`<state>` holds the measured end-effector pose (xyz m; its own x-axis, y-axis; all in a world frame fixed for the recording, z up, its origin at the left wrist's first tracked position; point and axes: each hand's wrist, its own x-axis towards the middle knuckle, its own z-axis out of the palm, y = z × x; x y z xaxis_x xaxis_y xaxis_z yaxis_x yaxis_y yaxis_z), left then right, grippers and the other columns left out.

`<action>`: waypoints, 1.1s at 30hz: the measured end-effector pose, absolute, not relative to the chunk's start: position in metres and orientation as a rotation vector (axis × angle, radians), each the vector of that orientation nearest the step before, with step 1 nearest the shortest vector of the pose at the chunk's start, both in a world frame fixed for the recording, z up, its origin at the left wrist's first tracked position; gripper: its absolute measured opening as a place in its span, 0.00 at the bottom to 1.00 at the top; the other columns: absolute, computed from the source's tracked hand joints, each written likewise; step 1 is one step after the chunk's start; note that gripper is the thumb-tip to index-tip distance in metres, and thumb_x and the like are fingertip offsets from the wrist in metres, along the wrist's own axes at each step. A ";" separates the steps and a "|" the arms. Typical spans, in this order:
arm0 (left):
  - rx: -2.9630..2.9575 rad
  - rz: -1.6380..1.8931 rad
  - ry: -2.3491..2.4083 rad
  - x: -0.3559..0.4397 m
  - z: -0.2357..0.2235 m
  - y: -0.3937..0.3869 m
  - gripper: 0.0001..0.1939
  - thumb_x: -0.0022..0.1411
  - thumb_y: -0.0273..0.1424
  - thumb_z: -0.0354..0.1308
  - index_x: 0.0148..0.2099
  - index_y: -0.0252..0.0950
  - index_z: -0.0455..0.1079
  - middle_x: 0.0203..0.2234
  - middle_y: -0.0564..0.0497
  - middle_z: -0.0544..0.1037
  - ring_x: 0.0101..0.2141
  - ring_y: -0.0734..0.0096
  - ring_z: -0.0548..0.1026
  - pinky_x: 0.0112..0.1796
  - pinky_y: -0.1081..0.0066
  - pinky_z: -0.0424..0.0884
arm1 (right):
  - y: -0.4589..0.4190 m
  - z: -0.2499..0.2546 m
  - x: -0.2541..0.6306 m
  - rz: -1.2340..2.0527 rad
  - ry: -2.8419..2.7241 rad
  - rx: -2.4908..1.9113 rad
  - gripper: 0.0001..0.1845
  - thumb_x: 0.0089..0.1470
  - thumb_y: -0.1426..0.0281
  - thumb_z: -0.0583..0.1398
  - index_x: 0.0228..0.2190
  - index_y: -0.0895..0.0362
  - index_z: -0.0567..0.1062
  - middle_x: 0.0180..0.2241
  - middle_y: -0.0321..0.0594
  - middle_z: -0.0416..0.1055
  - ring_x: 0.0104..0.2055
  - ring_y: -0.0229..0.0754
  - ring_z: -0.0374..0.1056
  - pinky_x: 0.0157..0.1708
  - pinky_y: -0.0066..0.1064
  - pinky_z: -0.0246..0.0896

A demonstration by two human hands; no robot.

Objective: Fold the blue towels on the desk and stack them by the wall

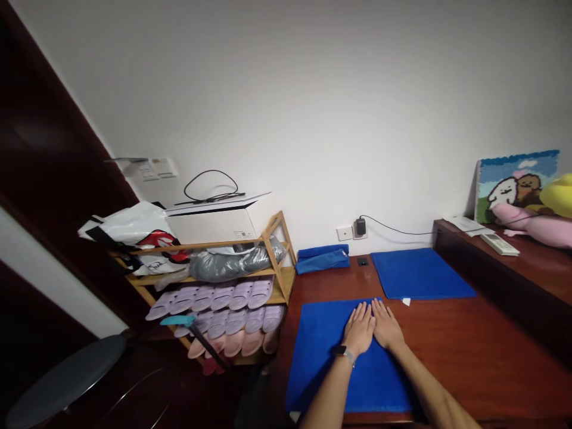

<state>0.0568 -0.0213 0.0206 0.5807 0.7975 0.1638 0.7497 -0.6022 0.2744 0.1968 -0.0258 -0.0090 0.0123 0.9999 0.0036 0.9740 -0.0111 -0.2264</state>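
Note:
A blue towel (322, 351) lies spread out on the brown wooden desk (482, 351). My left hand (358, 330), with a watch on its wrist, rests flat on the towel near its far edge. Beside it, almost touching, my right hand (386, 325) presses flat on the same towel. Both hands have their fingers stretched forward and hold nothing. Farther back on the right lies a second blue cloth (420, 274), flat, with a white tag at its front edge. Against the wall sits a folded blue cloth (322, 260).
Left of the desk stands a wooden rack (279, 256) with several slippers (241, 295), bags and a white box (214, 225). A black charger (361, 225) trails its cord to a raised shelf with a remote (499, 244) and a pink plush toy (536, 225). A dark round seat (67, 381) is at lower left.

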 end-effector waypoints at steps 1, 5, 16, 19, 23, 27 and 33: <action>2.619 0.376 1.337 0.051 0.016 -0.014 0.32 0.78 0.43 0.29 0.75 0.36 0.52 0.72 0.45 0.57 0.71 0.62 0.52 0.69 0.53 0.52 | -0.026 -0.011 0.197 0.233 -2.070 -2.127 0.37 0.67 0.63 0.38 0.71 0.66 0.50 0.74 0.45 0.42 0.76 0.46 0.35 0.73 0.42 0.32; 2.513 0.256 1.686 -0.013 0.006 0.007 0.34 0.77 0.45 0.32 0.75 0.34 0.53 0.73 0.42 0.54 0.72 0.57 0.50 0.70 0.51 0.47 | -0.024 -0.014 0.195 0.274 -2.005 -2.145 0.39 0.68 0.58 0.37 0.72 0.66 0.48 0.74 0.45 0.42 0.76 0.45 0.35 0.73 0.42 0.30; 2.590 0.352 1.563 -0.170 0.041 -0.046 0.29 0.77 0.42 0.40 0.74 0.41 0.53 0.72 0.44 0.57 0.70 0.58 0.56 0.67 0.52 0.57 | -0.056 0.028 0.211 0.359 -1.897 -1.927 0.35 0.69 0.58 0.40 0.70 0.60 0.58 0.73 0.47 0.52 0.75 0.47 0.44 0.72 0.47 0.39; 2.660 0.507 1.427 -0.187 0.048 -0.111 0.22 0.76 0.41 0.47 0.68 0.48 0.65 0.65 0.48 0.70 0.64 0.58 0.68 0.63 0.54 0.66 | -0.117 0.034 0.230 0.220 -1.973 -1.652 0.29 0.70 0.59 0.42 0.58 0.53 0.74 0.63 0.47 0.69 0.65 0.48 0.64 0.67 0.47 0.55; 2.750 0.471 1.330 -0.212 0.029 -0.175 0.25 0.65 0.37 0.63 0.63 0.52 0.69 0.57 0.49 0.78 0.56 0.54 0.76 0.56 0.54 0.75 | -0.207 0.024 0.248 0.123 -2.199 -1.441 0.19 0.69 0.58 0.52 0.52 0.46 0.78 0.54 0.42 0.77 0.54 0.47 0.74 0.58 0.41 0.67; 2.835 0.527 1.359 -0.218 0.010 -0.187 0.28 0.64 0.25 0.58 0.63 0.53 0.68 0.53 0.52 0.80 0.52 0.58 0.79 0.53 0.59 0.79 | -0.245 0.006 0.254 -0.101 -2.297 -1.277 0.25 0.63 0.57 0.61 0.60 0.47 0.73 0.52 0.43 0.79 0.51 0.46 0.75 0.53 0.35 0.71; 2.955 0.601 1.200 -0.224 0.015 -0.193 0.32 0.59 0.15 0.49 0.58 0.50 0.73 0.43 0.54 0.84 0.43 0.66 0.83 0.46 0.70 0.81 | -0.252 0.010 0.255 -0.311 -2.340 -1.166 0.24 0.68 0.73 0.51 0.60 0.45 0.71 0.43 0.35 0.81 0.42 0.38 0.77 0.46 0.29 0.71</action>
<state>-0.2239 -0.1934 0.0147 0.6590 0.6523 0.3745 0.6907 -0.7219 0.0419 0.2548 -0.2525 0.0098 -0.5056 0.6799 0.5311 0.7950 0.6063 -0.0195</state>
